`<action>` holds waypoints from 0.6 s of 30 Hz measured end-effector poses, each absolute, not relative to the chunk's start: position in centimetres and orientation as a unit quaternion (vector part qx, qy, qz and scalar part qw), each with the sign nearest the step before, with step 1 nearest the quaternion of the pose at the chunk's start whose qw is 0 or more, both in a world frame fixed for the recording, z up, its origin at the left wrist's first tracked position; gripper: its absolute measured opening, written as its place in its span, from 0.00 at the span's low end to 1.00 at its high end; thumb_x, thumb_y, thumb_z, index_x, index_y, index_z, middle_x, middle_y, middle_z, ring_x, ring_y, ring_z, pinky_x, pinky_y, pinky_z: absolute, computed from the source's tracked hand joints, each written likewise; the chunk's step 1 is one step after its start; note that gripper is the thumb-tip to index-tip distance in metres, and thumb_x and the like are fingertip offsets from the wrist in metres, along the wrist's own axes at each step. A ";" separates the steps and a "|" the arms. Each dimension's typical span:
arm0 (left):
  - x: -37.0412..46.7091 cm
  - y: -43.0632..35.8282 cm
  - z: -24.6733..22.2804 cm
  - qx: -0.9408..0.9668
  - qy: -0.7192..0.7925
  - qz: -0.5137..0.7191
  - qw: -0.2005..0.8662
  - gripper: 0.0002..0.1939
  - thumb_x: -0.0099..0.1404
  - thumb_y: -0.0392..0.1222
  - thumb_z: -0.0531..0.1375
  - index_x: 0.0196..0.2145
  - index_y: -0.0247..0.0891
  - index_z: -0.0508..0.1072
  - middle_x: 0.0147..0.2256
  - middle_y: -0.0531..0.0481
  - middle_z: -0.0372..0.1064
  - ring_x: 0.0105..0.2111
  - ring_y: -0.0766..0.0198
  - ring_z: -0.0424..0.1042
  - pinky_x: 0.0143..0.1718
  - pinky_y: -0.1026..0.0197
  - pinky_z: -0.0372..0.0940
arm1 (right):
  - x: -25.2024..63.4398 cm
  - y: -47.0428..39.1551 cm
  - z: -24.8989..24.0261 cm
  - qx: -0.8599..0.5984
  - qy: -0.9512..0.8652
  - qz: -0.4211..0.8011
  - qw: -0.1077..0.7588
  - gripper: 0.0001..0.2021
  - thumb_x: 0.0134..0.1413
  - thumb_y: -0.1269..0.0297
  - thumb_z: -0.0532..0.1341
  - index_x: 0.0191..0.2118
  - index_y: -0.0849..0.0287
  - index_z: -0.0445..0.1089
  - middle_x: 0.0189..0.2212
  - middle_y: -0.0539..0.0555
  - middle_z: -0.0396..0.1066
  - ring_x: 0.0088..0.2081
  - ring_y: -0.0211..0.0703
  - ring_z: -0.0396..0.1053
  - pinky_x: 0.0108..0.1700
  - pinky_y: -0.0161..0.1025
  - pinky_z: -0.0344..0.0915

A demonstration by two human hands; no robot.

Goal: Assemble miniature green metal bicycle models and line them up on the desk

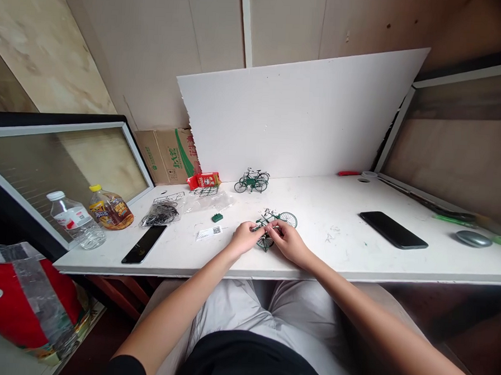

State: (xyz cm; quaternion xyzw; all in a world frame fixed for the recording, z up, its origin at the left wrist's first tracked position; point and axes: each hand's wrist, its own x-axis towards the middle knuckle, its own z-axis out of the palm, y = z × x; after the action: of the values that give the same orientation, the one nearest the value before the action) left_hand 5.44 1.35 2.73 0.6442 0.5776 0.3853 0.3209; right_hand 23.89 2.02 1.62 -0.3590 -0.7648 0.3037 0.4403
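Note:
A small green model bicycle (288, 218) lies between my hands near the table's front edge, one wheel pointing away to the right and the other toward me. My left hand (246, 237) is closed on its left side. From the right, my right hand (288, 242) grips it with thumb and fingertips pinched together. The fingers cover the middle of the frame, so any small part held there is hidden. Left of my hands rests a little green model piece (217, 217). Farther back, more green model bicycles (251, 182) stand close together.
A white label (209, 233), a phone (144, 244), a bag of dark parts (160, 212) and two bottles (78, 220) (110, 208) occupy the left. Rightward lie a black phone (393, 229) and a mouse (473, 238). A white board (296, 117) leans behind.

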 end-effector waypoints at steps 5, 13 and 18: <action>6.7 0.5 2.9 0.554 0.480 0.544 0.408 0.16 0.62 0.49 0.71 0.41 0.35 0.78 0.42 0.40 0.79 0.43 0.54 0.77 0.46 0.56 0.69 | 24.1 1.6 2.1 -0.387 -0.722 0.272 0.505 0.20 0.70 0.46 0.58 0.42 0.60 0.75 0.26 0.50 0.66 0.27 0.41 0.59 0.31 0.38 0.57; 7.8 -2.2 4.3 0.545 0.404 0.602 0.422 0.17 0.63 0.45 0.72 0.48 0.38 0.82 0.53 0.39 0.79 0.55 0.50 0.77 0.62 0.49 0.67 | 24.6 0.5 4.3 -0.395 -0.694 0.218 0.561 0.21 0.69 0.45 0.60 0.41 0.59 0.78 0.22 0.49 0.63 0.25 0.40 0.58 0.28 0.38 0.57; 8.3 -3.9 5.9 0.544 0.391 0.615 0.416 0.16 0.64 0.44 0.71 0.49 0.38 0.83 0.53 0.40 0.80 0.55 0.49 0.77 0.61 0.50 0.69 | 24.7 -0.4 5.4 -0.371 -0.720 0.167 0.562 0.19 0.70 0.48 0.60 0.41 0.58 0.80 0.20 0.48 0.61 0.23 0.39 0.57 0.28 0.37 0.58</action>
State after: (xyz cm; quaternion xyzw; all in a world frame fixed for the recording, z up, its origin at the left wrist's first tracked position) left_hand 8.34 -3.91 5.94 0.5437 0.3910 0.6152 0.4160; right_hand 24.67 -0.43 5.42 -0.3709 -0.7200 0.1667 0.5624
